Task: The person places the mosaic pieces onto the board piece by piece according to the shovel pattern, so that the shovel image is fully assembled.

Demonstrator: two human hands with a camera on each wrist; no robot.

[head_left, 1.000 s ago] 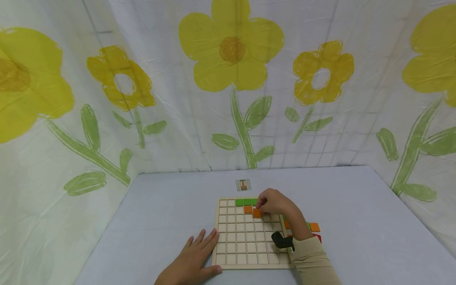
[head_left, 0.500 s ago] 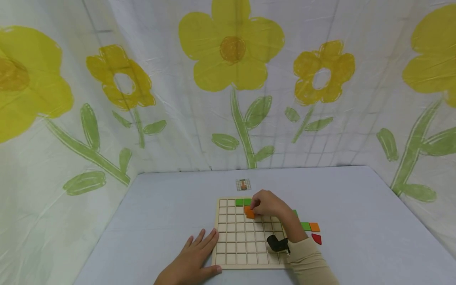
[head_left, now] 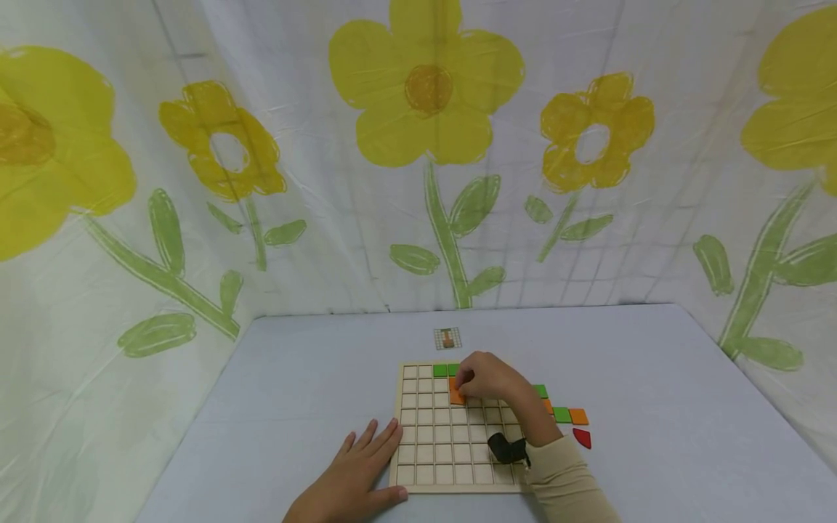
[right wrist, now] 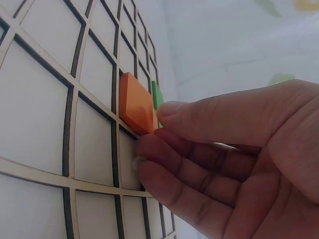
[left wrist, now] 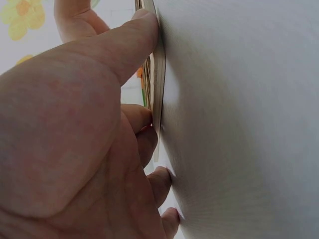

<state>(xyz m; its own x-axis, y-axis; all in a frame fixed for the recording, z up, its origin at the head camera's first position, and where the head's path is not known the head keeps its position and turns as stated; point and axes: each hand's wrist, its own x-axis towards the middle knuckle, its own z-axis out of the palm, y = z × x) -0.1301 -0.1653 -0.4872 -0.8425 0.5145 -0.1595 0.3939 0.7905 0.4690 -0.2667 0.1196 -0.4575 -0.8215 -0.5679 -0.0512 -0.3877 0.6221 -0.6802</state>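
A wooden grid board (head_left: 471, 489) lies on the table in front of me. My right hand (head_left: 492, 379) is over its upper part and pinches an orange square tile (right wrist: 135, 103) between thumb and fingers. In the right wrist view that tile sits slightly tilted at a grid cell. Just above it in the head view, another orange tile (head_left: 452, 382) is partly covered by my fingers. Green tiles (head_left: 441, 370) fill cells of the top row, some hidden by the hand. My left hand (head_left: 356, 471) lies with straight fingers against the board's left edge, thumb near the front corner.
Right of the board lie loose tiles: a green square (head_left: 561, 415), an orange square (head_left: 578, 416) and a red rounded piece (head_left: 582, 438), with others partly behind the right arm. A small printed grid card (head_left: 447, 338) lies beyond the board. A flowered curtain (head_left: 314, 254) hangs behind the table.
My right hand has moved left with the orange tile and lowered it to a cell below the other orange tile. The left hand has stayed in place.
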